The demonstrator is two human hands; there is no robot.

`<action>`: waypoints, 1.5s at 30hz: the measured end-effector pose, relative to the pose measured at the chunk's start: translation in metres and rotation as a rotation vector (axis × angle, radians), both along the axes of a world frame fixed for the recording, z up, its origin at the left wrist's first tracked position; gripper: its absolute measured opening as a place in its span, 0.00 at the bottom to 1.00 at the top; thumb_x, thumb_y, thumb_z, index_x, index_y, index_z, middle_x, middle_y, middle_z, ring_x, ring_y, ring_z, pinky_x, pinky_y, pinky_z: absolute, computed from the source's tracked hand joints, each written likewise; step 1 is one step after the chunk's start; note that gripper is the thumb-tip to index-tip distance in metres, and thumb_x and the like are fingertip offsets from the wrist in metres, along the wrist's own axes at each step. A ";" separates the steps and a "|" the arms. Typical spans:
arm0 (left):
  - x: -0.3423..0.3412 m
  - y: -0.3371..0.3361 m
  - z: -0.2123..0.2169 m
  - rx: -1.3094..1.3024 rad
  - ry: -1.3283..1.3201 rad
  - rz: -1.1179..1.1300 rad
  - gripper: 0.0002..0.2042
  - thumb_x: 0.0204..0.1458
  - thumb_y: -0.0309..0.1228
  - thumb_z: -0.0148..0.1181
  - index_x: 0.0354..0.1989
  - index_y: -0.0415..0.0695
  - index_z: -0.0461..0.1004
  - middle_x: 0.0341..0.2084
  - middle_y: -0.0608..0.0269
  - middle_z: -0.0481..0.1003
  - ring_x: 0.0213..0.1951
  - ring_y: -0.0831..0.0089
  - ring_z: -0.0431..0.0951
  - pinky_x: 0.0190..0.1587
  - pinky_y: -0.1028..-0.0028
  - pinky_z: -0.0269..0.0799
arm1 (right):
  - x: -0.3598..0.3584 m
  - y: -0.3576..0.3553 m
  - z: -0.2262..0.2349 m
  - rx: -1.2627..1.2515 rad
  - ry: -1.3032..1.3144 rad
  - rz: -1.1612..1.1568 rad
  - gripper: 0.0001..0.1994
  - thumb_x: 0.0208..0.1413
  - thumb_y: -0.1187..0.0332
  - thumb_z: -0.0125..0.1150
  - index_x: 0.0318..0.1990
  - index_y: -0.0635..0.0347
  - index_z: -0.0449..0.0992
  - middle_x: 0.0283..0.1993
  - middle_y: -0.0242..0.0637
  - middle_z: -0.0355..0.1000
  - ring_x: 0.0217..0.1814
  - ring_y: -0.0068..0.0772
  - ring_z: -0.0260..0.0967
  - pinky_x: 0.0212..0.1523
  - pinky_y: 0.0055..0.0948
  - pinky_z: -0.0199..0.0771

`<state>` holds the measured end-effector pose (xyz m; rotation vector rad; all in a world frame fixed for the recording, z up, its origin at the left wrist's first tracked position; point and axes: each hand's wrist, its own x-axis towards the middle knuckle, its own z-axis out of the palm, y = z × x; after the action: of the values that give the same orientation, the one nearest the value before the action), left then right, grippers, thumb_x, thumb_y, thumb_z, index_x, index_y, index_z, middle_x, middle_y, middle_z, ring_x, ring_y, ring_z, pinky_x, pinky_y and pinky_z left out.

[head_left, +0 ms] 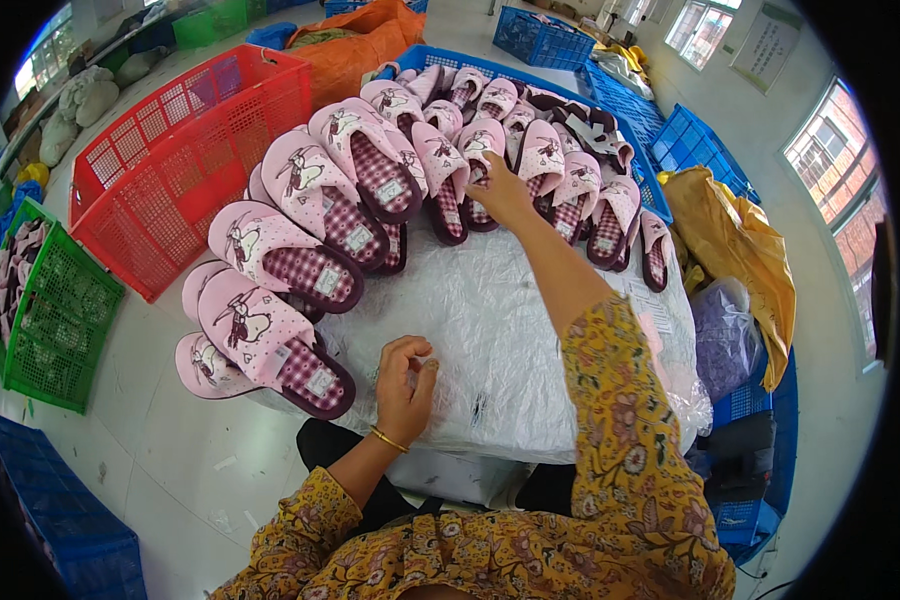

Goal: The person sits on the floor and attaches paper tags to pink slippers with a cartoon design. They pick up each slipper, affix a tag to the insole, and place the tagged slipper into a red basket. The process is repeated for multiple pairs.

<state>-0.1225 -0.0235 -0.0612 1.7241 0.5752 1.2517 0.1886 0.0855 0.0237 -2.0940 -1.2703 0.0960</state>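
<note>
Several pink slippers [290, 260] with a cartoon print and plaid insoles lie in a curved row across a work surface covered in clear plastic sheet [510, 320]. My right hand [500, 190] reaches far forward and closes on a slipper [480, 145] in the middle of the row. My left hand [405, 385] rests near the front of the plastic, fingers curled together around something small that I cannot make out. A gold bangle sits on that wrist.
A red crate [160, 190] stands at the left, a green crate [50, 310] beyond it. Blue crates [700, 145] sit behind and right of the slippers. An orange sack [360, 45] lies at the back, a yellow sack [740, 250] at the right.
</note>
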 end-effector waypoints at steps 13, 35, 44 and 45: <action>-0.003 -0.001 0.004 0.021 -0.004 -0.015 0.12 0.50 0.14 0.58 0.43 0.38 0.72 0.43 0.53 0.72 0.38 0.68 0.73 0.38 0.74 0.71 | -0.018 0.069 -0.051 0.250 -0.214 -0.295 0.27 0.55 0.69 0.53 0.65 0.47 0.64 0.56 0.59 0.68 0.59 0.64 0.64 0.59 0.51 0.64; -0.002 -0.003 0.001 -0.022 0.022 -0.047 0.10 0.52 0.16 0.55 0.43 0.38 0.72 0.44 0.55 0.72 0.41 0.71 0.76 0.44 0.75 0.73 | 0.036 0.004 -0.037 0.236 -0.066 -0.507 0.44 0.42 0.52 0.72 0.68 0.51 0.60 0.60 0.52 0.65 0.61 0.55 0.62 0.59 0.49 0.64; -0.002 -0.004 -0.001 0.020 0.024 -0.002 0.10 0.51 0.15 0.58 0.41 0.38 0.74 0.41 0.52 0.74 0.37 0.68 0.75 0.38 0.74 0.73 | 0.039 0.044 -0.059 0.207 -0.402 -0.611 0.20 0.44 0.59 0.70 0.46 0.53 0.76 0.49 0.42 0.67 0.54 0.48 0.63 0.55 0.46 0.62; -0.002 -0.004 0.000 0.033 0.026 0.000 0.10 0.51 0.15 0.58 0.41 0.38 0.74 0.41 0.52 0.74 0.37 0.68 0.75 0.38 0.74 0.73 | 0.045 0.043 -0.058 0.197 -0.423 -0.628 0.17 0.45 0.60 0.69 0.43 0.54 0.77 0.48 0.42 0.67 0.53 0.48 0.63 0.54 0.46 0.62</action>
<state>-0.1249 -0.0275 -0.0616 1.7696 0.5724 1.2465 0.2332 0.1284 -0.0346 -2.3017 -0.7382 -0.7488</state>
